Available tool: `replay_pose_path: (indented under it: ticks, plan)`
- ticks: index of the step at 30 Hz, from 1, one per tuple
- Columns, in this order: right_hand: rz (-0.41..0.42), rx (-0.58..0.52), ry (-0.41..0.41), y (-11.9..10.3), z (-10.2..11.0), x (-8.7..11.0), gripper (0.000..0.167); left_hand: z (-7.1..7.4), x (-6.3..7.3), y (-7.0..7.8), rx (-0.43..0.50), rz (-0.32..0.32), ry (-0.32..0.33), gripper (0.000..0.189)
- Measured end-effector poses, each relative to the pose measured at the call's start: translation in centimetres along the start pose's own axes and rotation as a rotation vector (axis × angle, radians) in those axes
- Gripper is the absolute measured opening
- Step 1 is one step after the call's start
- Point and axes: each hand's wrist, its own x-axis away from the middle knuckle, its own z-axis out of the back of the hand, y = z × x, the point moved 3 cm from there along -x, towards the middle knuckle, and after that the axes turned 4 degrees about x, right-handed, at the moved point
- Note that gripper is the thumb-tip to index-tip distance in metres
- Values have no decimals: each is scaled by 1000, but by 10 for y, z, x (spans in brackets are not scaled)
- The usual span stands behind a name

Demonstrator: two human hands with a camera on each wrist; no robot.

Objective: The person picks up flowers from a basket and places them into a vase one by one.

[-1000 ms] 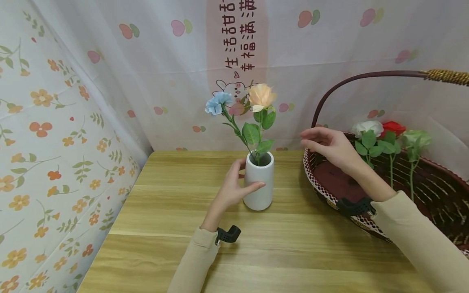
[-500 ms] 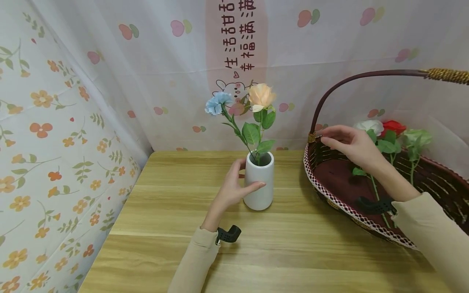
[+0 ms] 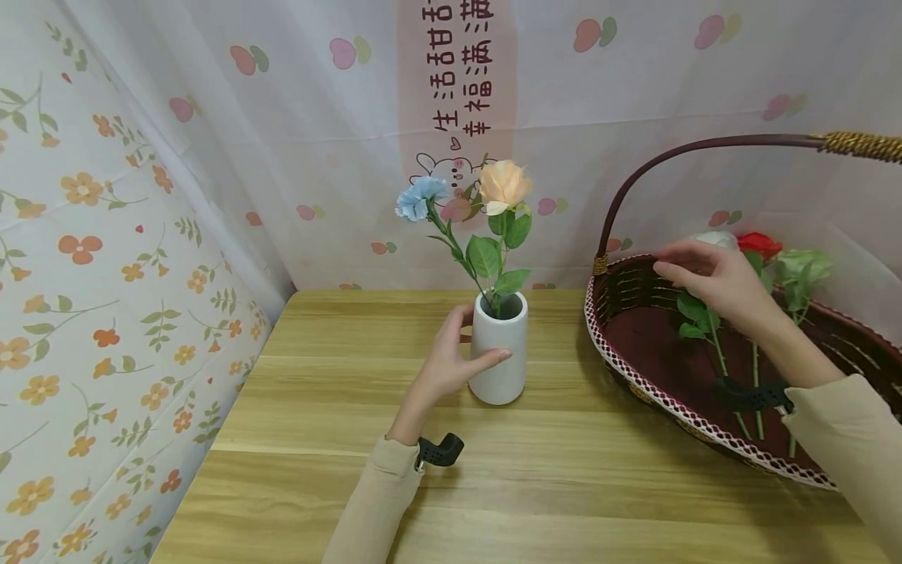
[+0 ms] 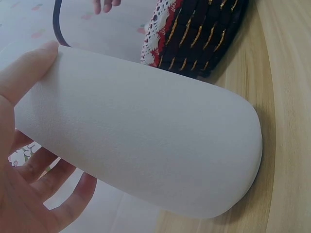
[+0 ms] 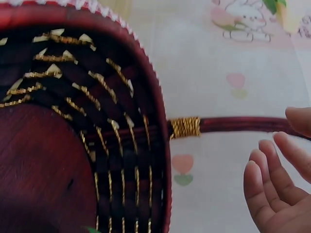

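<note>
My left hand (image 3: 445, 359) grips the white vase (image 3: 499, 364) from its left side, thumb across the front; the left wrist view shows the vase (image 4: 146, 131) standing on the wooden table. A blue carnation (image 3: 421, 197) and a peach rose (image 3: 503, 186) stand in it, leaning apart. Over the wicker basket (image 3: 611, 362), my right hand (image 3: 729, 283) has loosely bent fingers with nothing between them, as the right wrist view of the hand (image 5: 277, 187) confirms. It partly hides a white rose (image 3: 720, 239). Beside that lie a red rose (image 3: 759, 245) and a pale green flower (image 3: 809, 266).
The basket's tall handle (image 3: 712, 143) arches over its right half, bound with gold cord. Behind the table hangs a printed white curtain (image 3: 296, 141), and a floral cloth (image 3: 120, 313) covers the left side. Wooden tabletop (image 3: 493, 486) extends in front of the vase.
My right hand has moved rightward, from beside the basket's left rim to over the flowers in the basket. The left hand and the vase have stayed put.
</note>
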Motion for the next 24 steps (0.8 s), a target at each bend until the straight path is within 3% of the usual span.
replay_pose_path:
  ticks: [8, 15, 24]
  plan:
    - [-24, 59, 22, 22, 12, -3, 35, 0, 0, 0, -3, 0, -2, 75]
    - [-65, 132, 32, 43, 22, 1, 47, 0, 0, 1, 4, -2, -4, 75]
    - [-113, 206, 17, 64, 30, 2, 51, 0, 1, 1, 10, -8, -1, 75]
